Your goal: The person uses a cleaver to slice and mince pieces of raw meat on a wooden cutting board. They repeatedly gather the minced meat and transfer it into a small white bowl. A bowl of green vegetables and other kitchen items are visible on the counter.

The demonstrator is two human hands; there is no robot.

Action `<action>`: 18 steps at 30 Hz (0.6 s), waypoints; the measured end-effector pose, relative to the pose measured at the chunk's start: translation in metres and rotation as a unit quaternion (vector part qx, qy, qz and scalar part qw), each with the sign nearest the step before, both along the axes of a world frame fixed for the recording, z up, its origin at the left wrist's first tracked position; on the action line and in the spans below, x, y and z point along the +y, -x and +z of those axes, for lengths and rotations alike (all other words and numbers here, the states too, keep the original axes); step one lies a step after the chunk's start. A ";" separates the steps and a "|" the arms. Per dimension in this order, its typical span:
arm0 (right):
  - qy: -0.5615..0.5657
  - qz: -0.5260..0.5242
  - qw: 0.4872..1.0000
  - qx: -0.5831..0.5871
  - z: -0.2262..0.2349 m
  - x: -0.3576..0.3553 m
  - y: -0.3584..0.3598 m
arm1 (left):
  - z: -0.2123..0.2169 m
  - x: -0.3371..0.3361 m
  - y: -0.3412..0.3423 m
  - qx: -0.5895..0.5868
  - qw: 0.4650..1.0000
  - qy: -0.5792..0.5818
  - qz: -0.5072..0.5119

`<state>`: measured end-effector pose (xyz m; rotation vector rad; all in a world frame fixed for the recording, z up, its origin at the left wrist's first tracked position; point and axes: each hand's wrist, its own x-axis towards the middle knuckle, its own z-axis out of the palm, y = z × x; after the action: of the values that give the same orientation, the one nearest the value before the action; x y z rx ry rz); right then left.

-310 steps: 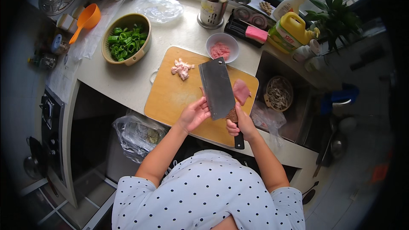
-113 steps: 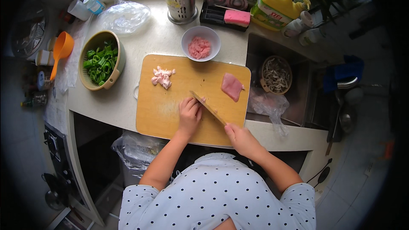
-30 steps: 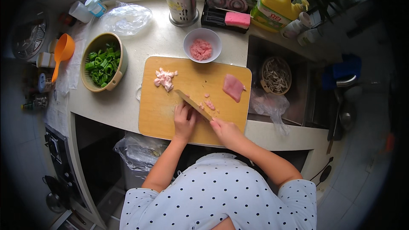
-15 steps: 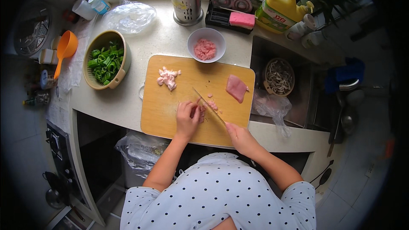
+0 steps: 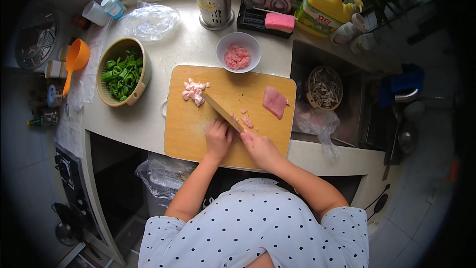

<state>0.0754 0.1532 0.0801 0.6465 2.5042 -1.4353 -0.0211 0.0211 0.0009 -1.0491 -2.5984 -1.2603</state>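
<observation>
On the pale worktop [image 5: 126,119] lies my cutting board [image 5: 186,131]. My right grip [image 5: 259,150] is clamped on the cleaver [image 5: 223,113], likely for control; my left grip [image 5: 218,138] curls beside it, whether holding anything I cannot tell. Pink meat bits [image 5: 247,121] lie past the blade; a larger slice [image 5: 274,102] sits aside, probably for room.

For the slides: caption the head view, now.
Over a cutting board with a slab of meat, the right hand holds a knife beside the left hand.

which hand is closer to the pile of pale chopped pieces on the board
Left. The left hand is below and slightly right of the pale pieces in the picture; the right hand, gripping the knife, is farther down and right.
</observation>
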 end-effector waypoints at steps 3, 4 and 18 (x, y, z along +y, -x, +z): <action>0.031 -0.039 0.999 -0.006 -0.007 0.015 -0.020 | 0.006 -0.001 0.000 0.006 1.000 -0.003 0.002; 0.038 -0.042 0.998 -0.038 0.000 0.022 -0.024 | 0.006 -0.001 -0.002 -0.003 1.000 -0.012 0.007; 0.014 0.048 0.998 -0.042 0.016 0.006 -0.004 | -0.004 -0.007 -0.010 0.000 1.000 -0.026 0.012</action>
<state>0.0795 0.1588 0.0960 0.5610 2.4121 -1.3766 -0.0106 0.0146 -0.0036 -1.0045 -2.5559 -1.3161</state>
